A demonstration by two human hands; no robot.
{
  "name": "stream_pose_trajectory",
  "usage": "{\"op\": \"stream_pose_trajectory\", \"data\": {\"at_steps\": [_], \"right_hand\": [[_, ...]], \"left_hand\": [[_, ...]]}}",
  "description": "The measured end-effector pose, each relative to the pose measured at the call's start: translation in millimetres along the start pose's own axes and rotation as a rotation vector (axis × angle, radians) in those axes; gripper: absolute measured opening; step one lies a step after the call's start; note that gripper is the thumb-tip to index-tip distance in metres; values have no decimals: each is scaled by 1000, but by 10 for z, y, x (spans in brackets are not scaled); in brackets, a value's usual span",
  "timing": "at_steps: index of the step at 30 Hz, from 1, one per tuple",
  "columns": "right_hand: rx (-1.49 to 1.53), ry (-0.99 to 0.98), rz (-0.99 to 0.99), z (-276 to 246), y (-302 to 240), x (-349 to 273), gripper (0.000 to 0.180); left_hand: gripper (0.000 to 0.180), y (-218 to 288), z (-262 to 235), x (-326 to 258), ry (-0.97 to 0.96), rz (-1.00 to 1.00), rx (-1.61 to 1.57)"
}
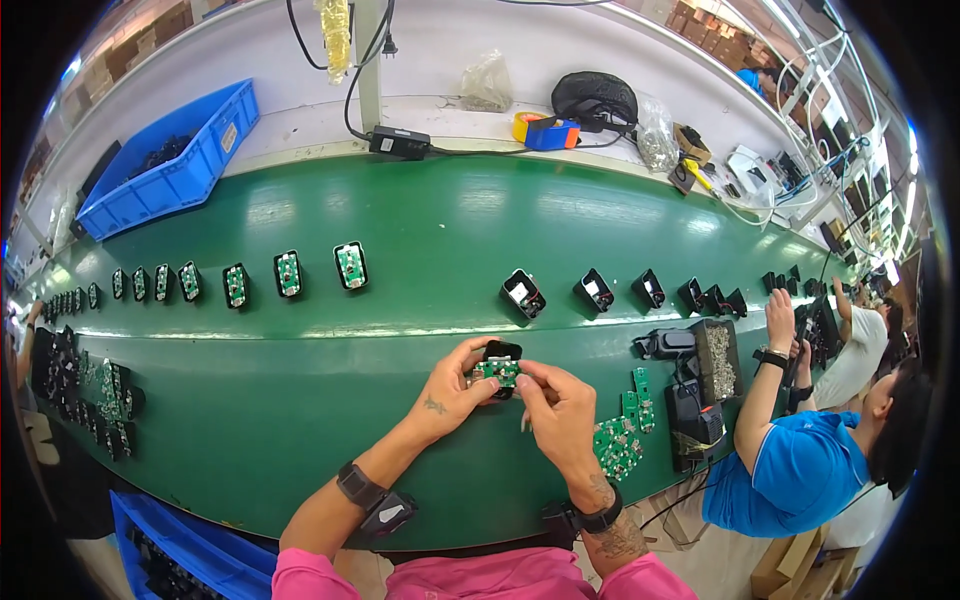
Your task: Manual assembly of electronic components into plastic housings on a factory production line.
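Close in front of me, my left hand [452,388] is closed around a small black plastic housing [503,350], its thumb resting on a green circuit board [497,372]. The board lies over the housing's opening; how deep it sits cannot be made out. My right hand [562,408] pinches the board's right edge with thumb and fingertips. Right of that hand, loose green circuit boards [619,447] lie in a pile. Beyond the hands, an open black housing [523,294] with a white inside and wires heads a row running right. Another row, housings with boards [350,266], runs left.
A blue crate [165,170] stands at the back left. Near the right side are a tray of small metal parts [718,362] and a black device [695,420]. A co-worker in a blue shirt [800,470] works at the right. Black parts [70,375] lie far left.
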State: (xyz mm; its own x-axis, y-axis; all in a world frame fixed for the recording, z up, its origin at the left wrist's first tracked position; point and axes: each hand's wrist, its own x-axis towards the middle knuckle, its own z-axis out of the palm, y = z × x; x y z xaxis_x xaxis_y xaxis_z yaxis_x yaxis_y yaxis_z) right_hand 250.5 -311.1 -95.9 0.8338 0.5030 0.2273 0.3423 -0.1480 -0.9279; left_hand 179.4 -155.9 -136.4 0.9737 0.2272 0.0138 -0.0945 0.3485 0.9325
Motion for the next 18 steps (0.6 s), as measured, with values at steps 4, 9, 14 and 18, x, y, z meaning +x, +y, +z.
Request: {"op": "stream_pose_trajectory", "data": {"at_steps": [4, 9, 14, 18], "right_hand": [[7, -28, 36, 17, -80, 43, 20], [-2, -181, -8, 205, -117, 58, 17], [-39, -141, 67, 33, -126, 85, 20], [157, -170, -7, 209, 104, 217, 17]], "left_hand": [[52, 41, 29, 11, -16, 39, 53], [50, 24, -119, -125, 59, 104, 313], [54, -61, 122, 58, 9, 105, 207], [54, -75, 85, 59, 88, 220, 112]]}}
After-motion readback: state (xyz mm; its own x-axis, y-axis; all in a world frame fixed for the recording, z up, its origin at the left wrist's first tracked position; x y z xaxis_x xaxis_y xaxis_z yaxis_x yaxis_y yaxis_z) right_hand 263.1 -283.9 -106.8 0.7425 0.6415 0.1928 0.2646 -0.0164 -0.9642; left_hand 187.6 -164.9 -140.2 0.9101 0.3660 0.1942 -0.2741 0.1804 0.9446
